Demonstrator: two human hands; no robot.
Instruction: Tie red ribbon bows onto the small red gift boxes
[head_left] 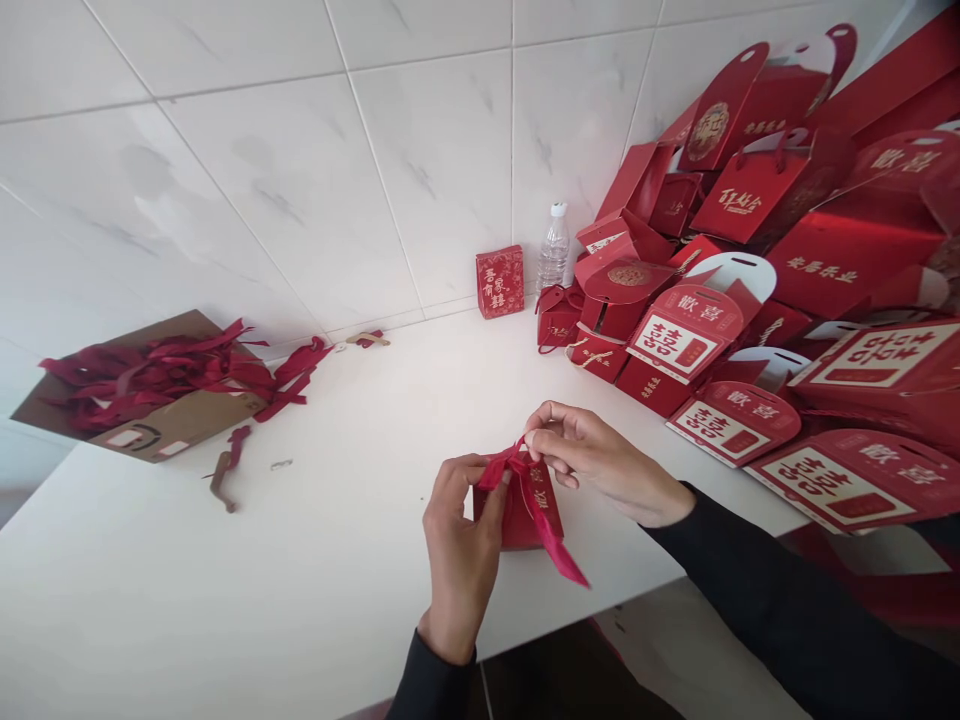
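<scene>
Ribbon — held in 2 hands

A: Clothing, quick?
B: Black, long. Left sleeve, right sleeve, same plain dark fabric.
A: Cuffs?
B: Plain edges, ending around the wrists.
A: Fit?
B: Right one's loose, widens up the forearm. Left shows just a short stretch.
A: Hands?
B: Left hand, right hand, both bare.
</scene>
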